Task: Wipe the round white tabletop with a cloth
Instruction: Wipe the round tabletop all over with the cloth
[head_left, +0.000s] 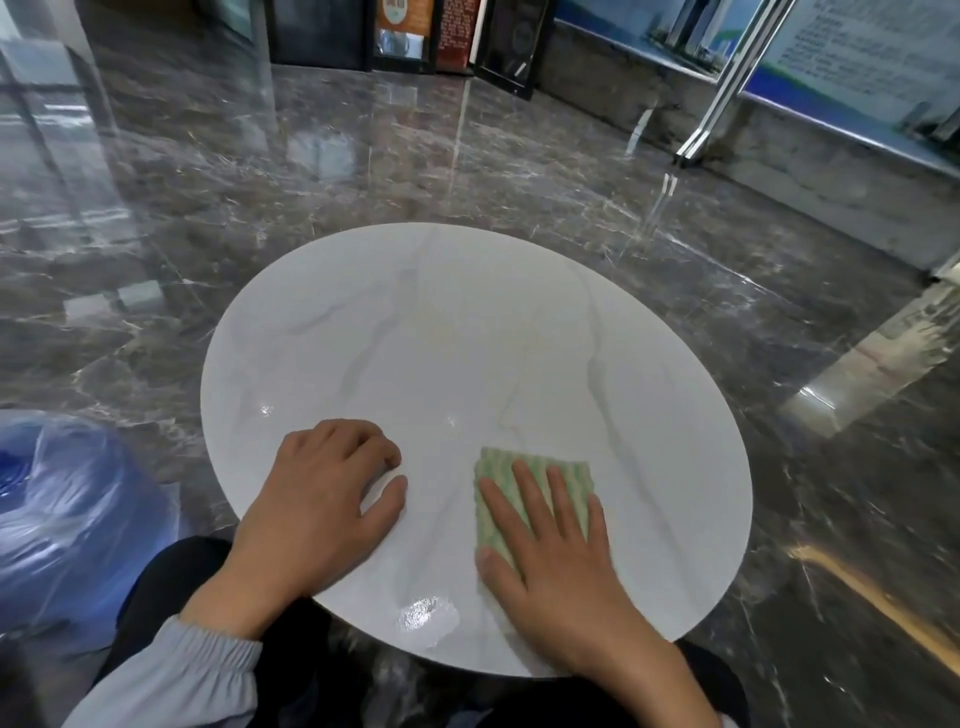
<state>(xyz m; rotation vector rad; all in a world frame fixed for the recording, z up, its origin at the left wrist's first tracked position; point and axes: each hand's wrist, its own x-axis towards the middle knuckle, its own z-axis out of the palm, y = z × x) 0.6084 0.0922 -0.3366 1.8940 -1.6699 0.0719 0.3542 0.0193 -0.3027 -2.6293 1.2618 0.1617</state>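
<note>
bright, even | glare on tabletop (467, 364) | edges warped, blurred

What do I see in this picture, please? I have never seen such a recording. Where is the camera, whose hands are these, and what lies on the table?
There is no machine here: a person works with two bare hands. The single picture comes from a wide-angle camera worn on the person's head, looking forward and down, so the edges look bent.

In the middle is the round white tabletop with faint grey veins, standing on a dark glossy marble floor. The right hand lies flat, fingers straight, pressing a green-and-white wavy cloth onto the tabletop near its close edge. The left hand rests on the tabletop beside it with bent fingers and holds nothing. Its arm wears a light grey sleeve. A blue translucent plastic object is at the left; I cannot tell what it is.
</note>
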